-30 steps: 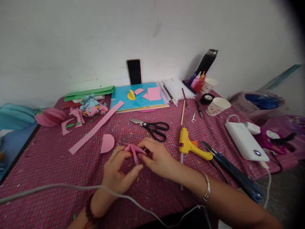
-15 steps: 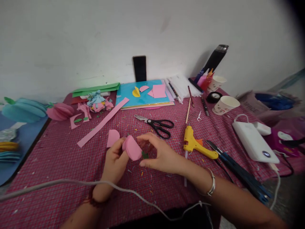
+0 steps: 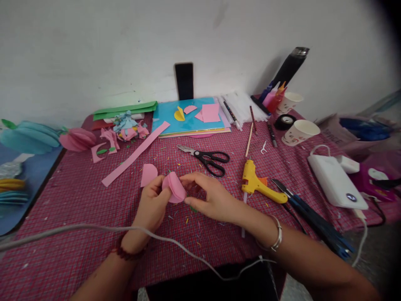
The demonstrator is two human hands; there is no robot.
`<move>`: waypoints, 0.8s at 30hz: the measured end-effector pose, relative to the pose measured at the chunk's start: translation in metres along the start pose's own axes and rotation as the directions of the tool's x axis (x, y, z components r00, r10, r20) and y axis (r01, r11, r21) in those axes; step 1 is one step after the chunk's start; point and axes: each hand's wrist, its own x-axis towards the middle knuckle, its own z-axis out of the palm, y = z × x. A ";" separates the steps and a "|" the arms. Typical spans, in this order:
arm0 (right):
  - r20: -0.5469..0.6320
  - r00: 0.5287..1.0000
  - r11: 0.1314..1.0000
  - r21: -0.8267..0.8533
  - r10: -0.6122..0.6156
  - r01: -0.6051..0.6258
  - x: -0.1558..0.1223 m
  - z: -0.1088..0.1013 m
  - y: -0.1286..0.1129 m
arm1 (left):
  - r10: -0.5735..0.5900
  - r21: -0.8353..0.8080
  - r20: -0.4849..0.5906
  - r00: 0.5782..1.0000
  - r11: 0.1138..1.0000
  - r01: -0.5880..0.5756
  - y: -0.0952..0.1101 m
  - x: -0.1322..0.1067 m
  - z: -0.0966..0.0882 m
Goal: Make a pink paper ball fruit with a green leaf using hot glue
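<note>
Near the middle of the table, my left hand (image 3: 152, 202) pinches a folded pink paper round (image 3: 174, 188) between thumb and fingers. Its layers are partly fanned apart. My right hand (image 3: 213, 196) curves around the right side of the paper, thumb and forefinger spread, the tips at or very near its edge. Below the right thumb, a bit of green paper (image 3: 194, 209) partly shows. A rounded pink paper piece (image 3: 148, 174) lies just behind my left hand. Black-handled scissors (image 3: 205, 159) rest beyond both hands, blades pointing left.
To the right lie a yellow glue gun (image 3: 258, 184) and a blue-handled knife (image 3: 313, 217). A white cable (image 3: 103, 228) crosses in front of my wrists. A long pink strip (image 3: 136, 154), coloured sheets (image 3: 188, 125), paper cups (image 3: 300, 131) and a white power bank (image 3: 338, 179) surround the work area.
The pink round has turned in my left hand and its layers show more openly. My right thumb has come nearer its edge. The whole view has shifted slightly.
</note>
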 end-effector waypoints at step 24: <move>0.074 0.989 0.922 0.360 0.126 -0.144 0.001 0.001 0.002 | 0.145 0.339 0.028 0.989 0.929 -0.146 0.020 -0.006 0.003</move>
